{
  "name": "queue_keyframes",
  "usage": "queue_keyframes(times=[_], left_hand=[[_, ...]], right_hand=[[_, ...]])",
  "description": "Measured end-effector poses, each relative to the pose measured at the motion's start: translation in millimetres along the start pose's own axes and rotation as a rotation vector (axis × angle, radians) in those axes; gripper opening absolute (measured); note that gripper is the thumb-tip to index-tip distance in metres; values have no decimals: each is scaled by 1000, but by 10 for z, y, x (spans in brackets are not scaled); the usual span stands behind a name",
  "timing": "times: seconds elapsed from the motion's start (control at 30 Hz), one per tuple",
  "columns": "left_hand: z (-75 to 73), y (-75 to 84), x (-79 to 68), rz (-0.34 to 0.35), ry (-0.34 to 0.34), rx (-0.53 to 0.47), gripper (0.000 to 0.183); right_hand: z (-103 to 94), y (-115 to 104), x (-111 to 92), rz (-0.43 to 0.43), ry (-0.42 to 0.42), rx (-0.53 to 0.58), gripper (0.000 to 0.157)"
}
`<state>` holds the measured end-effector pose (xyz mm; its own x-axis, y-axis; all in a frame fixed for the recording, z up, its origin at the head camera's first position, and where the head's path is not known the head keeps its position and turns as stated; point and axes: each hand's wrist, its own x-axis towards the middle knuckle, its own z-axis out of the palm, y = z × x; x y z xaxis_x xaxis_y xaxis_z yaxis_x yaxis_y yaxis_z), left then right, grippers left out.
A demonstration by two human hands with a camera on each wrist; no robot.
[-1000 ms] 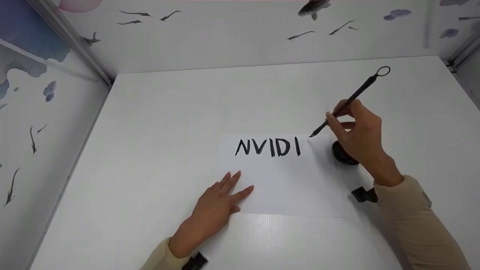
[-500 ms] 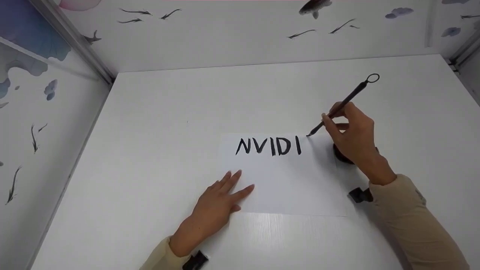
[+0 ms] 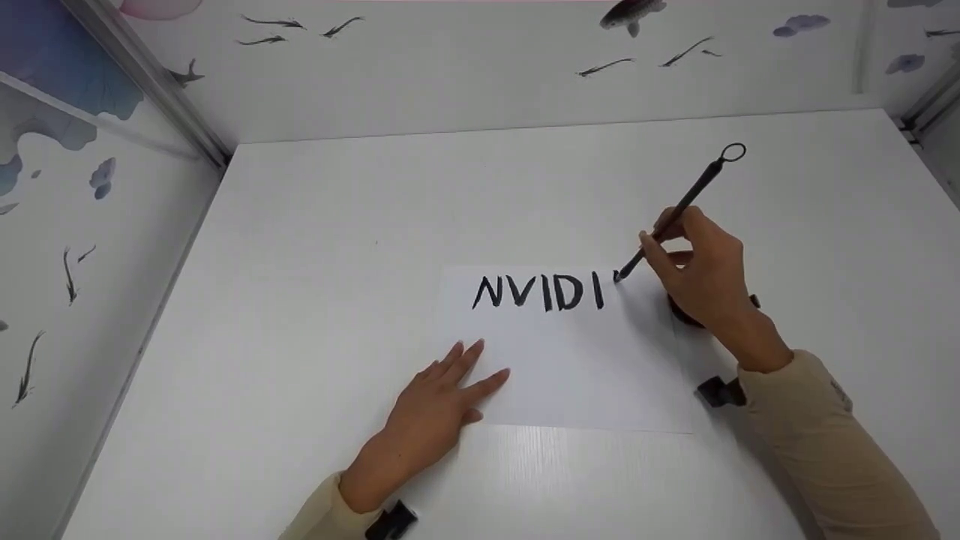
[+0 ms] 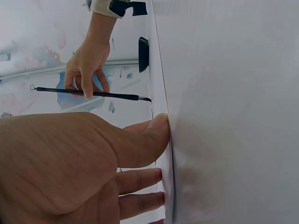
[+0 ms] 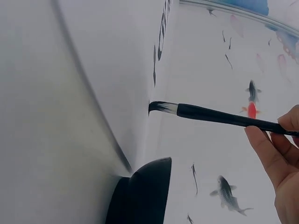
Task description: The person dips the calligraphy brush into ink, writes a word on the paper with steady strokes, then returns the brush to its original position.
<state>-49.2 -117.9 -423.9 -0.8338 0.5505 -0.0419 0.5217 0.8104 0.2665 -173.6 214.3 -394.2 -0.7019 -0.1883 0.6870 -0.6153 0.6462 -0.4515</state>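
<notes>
My right hand (image 3: 703, 266) pinches the dark handle of a writing brush (image 3: 694, 187), which leans up and to the right and ends in a loop. In the right wrist view the brush's inked bristles (image 5: 161, 107) bend against the sheet of paper (image 3: 577, 367). Black brush letters (image 3: 562, 292) reading NVIDI run along the paper's upper part, with a short fresh mark at the brush tip to their right. My left hand (image 3: 431, 409) rests with spread fingers on the paper's left side. In the left wrist view its thumb (image 4: 159, 128) lies at the paper's edge.
A small black dish (image 5: 145, 193) stands by the paper's right edge, partly hidden under my right hand in the head view. The white table (image 3: 300, 262) meets printed panels (image 3: 480, 67) at the back and left. Black camera mounts (image 3: 721, 391) sit at both wrists.
My right hand has moved a little left with the brush, and its tip has come down onto the paper, where a short black stroke now shows. The left hand stays in place.
</notes>
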Motion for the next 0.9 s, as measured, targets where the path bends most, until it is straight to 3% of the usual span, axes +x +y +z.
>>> queue_keyframes(times=[0.6, 0.9], left_hand=[[-10, 6, -3, -3, -7, 1, 54], [-3, -6, -10, 47, 63, 40, 51]], right_hand=[[-36, -136, 8, -16, -94, 19, 21], [-59, -203, 16, -21, -144, 32, 22]])
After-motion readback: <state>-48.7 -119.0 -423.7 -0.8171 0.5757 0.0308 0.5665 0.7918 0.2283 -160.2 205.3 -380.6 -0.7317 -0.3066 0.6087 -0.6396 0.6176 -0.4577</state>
